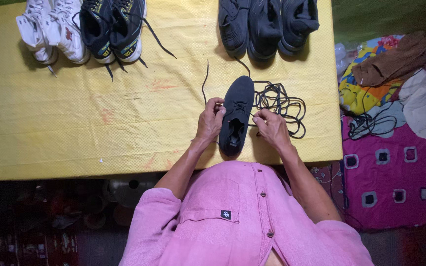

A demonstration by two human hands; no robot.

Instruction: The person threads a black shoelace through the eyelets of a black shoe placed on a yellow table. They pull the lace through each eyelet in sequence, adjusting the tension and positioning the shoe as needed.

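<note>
A black shoe (236,116) lies near the front edge of the bench (75,123), between the person's two hands. Its long axis runs straight away from the person: the toe points toward the far side of the bench, the heel opening toward the pink shirt (237,216). The upper looks like soft, matte knit fabric, rounded at the toe and narrow through the middle.

The left hand (210,119) rests against the shoe's left side, fingers pinched on a thin black lace (204,81) that runs up across the bench. The right hand (270,126) touches the right side, fingers closed on the lace there. The hands stay apart, one on each flank of the shoe.

Just beyond the right hand a loose tangle of black laces (279,103) lies in loops. The bench is covered in yellow woven sheeting with a fine grid texture and faint reddish smears. At the far edge stand white sneakers (50,29), black sneakers with yellow trim (112,27) and three dark knit shoes (267,24). Crumpled cloths (390,79) lie on a magenta patterned mat (395,167) at the right.
</note>
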